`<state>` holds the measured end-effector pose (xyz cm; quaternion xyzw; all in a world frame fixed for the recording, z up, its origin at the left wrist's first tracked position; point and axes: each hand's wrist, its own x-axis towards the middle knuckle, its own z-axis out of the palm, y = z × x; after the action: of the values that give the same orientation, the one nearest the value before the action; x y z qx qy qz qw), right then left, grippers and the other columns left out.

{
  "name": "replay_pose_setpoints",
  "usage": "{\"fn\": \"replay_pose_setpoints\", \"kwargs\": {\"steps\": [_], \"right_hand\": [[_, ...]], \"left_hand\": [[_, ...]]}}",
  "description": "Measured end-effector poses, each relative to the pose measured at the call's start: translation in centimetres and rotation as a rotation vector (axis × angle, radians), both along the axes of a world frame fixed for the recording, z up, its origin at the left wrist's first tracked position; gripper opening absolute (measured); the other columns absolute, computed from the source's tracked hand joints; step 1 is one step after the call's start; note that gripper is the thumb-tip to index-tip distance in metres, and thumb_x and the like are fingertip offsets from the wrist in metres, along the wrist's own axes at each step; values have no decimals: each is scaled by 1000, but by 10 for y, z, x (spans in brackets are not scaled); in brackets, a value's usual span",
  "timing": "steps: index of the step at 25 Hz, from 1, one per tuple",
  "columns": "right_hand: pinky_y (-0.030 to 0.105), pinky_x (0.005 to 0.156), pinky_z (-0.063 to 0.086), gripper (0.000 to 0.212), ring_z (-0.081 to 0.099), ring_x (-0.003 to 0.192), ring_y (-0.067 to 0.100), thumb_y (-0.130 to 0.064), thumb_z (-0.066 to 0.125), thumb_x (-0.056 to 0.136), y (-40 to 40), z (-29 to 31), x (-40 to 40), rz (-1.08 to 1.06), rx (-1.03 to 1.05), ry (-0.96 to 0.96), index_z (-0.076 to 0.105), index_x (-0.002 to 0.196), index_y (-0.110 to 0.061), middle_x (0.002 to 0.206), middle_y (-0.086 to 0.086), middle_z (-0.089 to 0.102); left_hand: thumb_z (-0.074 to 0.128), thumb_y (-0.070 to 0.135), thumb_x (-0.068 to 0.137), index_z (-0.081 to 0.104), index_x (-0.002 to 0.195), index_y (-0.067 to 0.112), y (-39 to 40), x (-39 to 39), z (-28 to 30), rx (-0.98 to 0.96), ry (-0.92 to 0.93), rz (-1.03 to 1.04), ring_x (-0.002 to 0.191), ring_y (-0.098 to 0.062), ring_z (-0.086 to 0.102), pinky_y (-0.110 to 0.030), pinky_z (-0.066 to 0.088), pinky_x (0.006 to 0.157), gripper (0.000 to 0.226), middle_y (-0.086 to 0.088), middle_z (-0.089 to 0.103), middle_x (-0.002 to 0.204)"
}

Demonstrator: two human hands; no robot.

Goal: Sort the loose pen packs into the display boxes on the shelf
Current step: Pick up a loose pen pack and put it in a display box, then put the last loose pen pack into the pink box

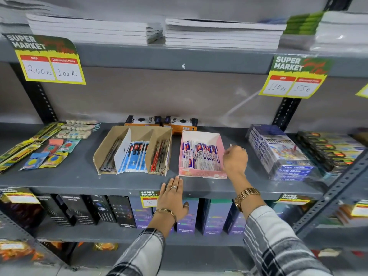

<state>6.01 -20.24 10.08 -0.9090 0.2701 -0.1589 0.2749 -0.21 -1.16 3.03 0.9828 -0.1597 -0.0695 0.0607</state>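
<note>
A pink display box on the grey shelf holds several white, red and blue pen packs. To its left a brown cardboard display box has three slots: dark pens on the left, blue and white pen packs in the middle, red pens on the right. My right hand hovers at the pink box's right side with its fingers curled; a small white edge shows above the knuckles, so I cannot tell whether it holds anything. My left hand lies flat and empty on the shelf's front edge.
Two orange and black boxes stand behind the display boxes. Erasers and pencil packs lie at the left, stacked colour pencil boxes at the right. Notebooks fill the shelf above, bottle boxes the shelf below.
</note>
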Motion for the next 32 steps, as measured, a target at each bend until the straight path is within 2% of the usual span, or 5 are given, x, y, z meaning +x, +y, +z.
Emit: {"fn": "replay_pose_setpoints", "kwargs": {"steps": [8, 19, 23, 27, 32], "right_hand": [[41, 91, 50, 32, 61, 110, 42, -11, 59, 87, -34, -19, -29, -39, 97, 135, 60, 111, 11, 118, 30, 62], [37, 92, 51, 26, 61, 112, 36, -6, 46, 95, -30, -33, -32, -5, -114, 227, 59, 114, 6, 122, 23, 61], [41, 88, 50, 28, 62, 108, 41, -7, 49, 93, -38, -39, -38, -136, 195, 61, 62, 103, 15, 111, 32, 65], [49, 89, 54, 22, 67, 97, 43, 1, 51, 90, -43, -45, -49, -221, 533, -91, 68, 103, 7, 107, 29, 70], [19, 50, 51, 19, 53, 50, 17, 3, 49, 92, -38, -22, -63, -164, 674, -244, 64, 104, 5, 85, 17, 63]], "left_hand": [[38, 42, 97, -6, 151, 10, -20, -9, 3, 57, -15, -8, 148, -22, -5, -41, -1, 121, 76, -7, -6, 161], [41, 42, 95, -6, 151, 10, -24, -7, -1, 50, 0, 7, 148, -24, -4, -43, 0, 121, 80, -7, -5, 161], [42, 42, 95, -5, 151, 11, -23, -6, -1, 43, 3, -2, 148, -24, -5, -41, -1, 121, 80, -7, -6, 161], [44, 42, 95, -5, 151, 12, -19, -5, 0, 15, 32, -24, 148, -23, -5, -40, -1, 121, 80, -5, -7, 161], [41, 39, 98, -5, 151, 10, -15, -5, 3, -25, 68, -36, 148, -22, -5, -37, -2, 120, 76, -5, -7, 161]]}}
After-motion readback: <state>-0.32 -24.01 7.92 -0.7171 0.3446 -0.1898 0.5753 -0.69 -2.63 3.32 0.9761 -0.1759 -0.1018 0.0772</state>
